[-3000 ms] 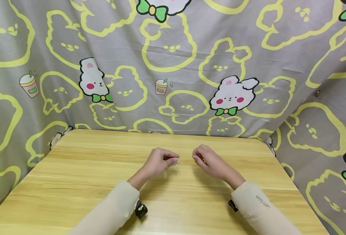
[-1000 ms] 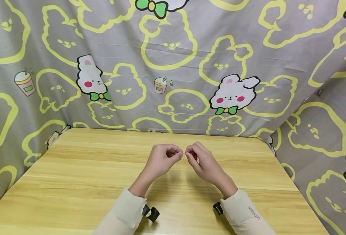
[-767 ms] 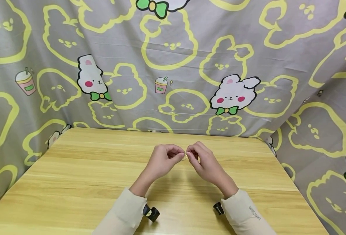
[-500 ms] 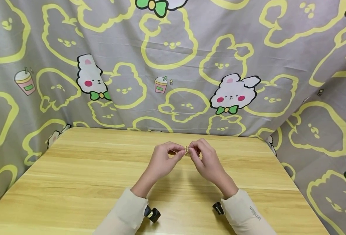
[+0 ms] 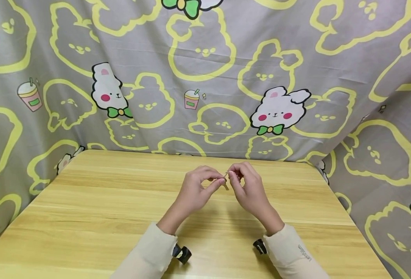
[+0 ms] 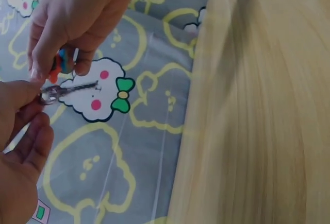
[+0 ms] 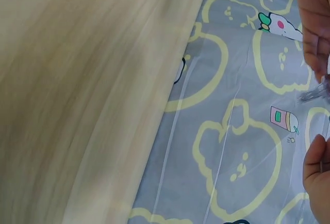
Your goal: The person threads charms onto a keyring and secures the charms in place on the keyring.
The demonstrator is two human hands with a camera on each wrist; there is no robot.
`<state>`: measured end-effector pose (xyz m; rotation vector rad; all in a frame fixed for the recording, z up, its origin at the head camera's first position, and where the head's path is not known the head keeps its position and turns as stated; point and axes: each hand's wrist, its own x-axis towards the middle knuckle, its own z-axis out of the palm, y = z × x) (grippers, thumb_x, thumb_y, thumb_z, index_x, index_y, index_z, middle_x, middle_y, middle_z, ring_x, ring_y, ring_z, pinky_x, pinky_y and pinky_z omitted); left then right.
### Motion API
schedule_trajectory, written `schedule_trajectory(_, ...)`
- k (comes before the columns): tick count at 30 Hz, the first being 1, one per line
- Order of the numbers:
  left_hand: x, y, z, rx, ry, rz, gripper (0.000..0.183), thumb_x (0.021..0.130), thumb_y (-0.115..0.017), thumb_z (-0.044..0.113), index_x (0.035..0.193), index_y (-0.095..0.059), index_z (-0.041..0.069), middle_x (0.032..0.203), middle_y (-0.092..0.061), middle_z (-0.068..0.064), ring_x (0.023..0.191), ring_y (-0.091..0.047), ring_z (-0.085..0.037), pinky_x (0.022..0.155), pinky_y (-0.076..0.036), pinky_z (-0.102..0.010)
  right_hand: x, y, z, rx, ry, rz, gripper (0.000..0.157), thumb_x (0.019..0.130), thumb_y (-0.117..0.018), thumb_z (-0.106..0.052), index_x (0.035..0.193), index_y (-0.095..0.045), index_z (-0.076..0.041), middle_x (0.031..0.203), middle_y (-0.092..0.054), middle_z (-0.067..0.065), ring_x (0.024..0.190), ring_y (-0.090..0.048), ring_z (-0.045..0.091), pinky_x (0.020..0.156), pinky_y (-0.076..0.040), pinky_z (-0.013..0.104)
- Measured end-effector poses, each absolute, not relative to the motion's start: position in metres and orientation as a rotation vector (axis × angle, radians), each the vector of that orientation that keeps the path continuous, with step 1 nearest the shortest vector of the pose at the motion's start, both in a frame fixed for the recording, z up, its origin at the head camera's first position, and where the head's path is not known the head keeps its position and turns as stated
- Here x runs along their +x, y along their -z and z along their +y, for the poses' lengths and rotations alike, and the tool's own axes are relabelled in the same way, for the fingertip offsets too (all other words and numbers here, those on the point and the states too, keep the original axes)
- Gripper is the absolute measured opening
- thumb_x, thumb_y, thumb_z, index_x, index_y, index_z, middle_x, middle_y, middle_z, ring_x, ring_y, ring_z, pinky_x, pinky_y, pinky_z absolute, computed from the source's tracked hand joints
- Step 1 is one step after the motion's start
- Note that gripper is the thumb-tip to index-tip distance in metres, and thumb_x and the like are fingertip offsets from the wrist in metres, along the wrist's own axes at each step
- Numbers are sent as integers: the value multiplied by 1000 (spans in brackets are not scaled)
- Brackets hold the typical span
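Above the desk [image 5: 121,209], a metal piece [image 6: 52,94] is pinched by the left hand [image 5: 196,190], a colourful piece [image 6: 65,61] is held by the right hand [image 5: 250,188]; neither is yet released.

Small silvery metal fitting [image 6: 51,95], its short chain [image 6: 82,87] jutting out, pinched in left hand [image 5: 196,190]; small orange-and-blue object [image 6: 63,61] beside it in right hand [image 5: 249,184].

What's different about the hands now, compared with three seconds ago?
The bare left hand moved right, close up to the bare right hand. A thin shiny metal strip now hangs between them. The left hand pinched something shiny then, and still does. The yellowish wooden table and grey cartoon-print curtain stayed put.
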<state>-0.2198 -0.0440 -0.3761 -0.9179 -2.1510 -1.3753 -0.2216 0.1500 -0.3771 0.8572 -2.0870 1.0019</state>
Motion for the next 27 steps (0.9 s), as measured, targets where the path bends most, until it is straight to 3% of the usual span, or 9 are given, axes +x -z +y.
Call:
schedule_trajectory(11, -222, 378, -48, -923, 1511, -2099, 9, 96, -74, 17, 97, -80, 11, 101, -74, 3, 94, -68, -12, 78, -58, -30, -222, 376, 154, 916, -992, -2129, 6, 104, -58, -6, 103, -64, -4, 88, -55, 0, 77, -49, 9, 63, -43, 24)
schedule_trajectory(18, -220, 377, -43, -879, 1249, -2100, 13, 94, -76, 14, 105, -77, 6, 96, -74, -3, 86, -67, -17, 76, -58, -30, -221, 376, 154, 922, -859, -2109, 4, 99, -62, 0, 100, -63, -3, 87, -53, 2, 75, -48, 10, 60, -44, 24)
schedule_trajectory(27, -215, 373, -40, -808, 1109, -2045, 4, 95, -74, 8, 96, -77, 7, 88, -72, 0, 80, -62, -13, 66, -51, -26, -219, 375, 150, 954, -789, -2101, 5, 97, -64, 0, 101, -64, -3, 88, -54, 3, 75, -49, 12, 61, -45, 24)
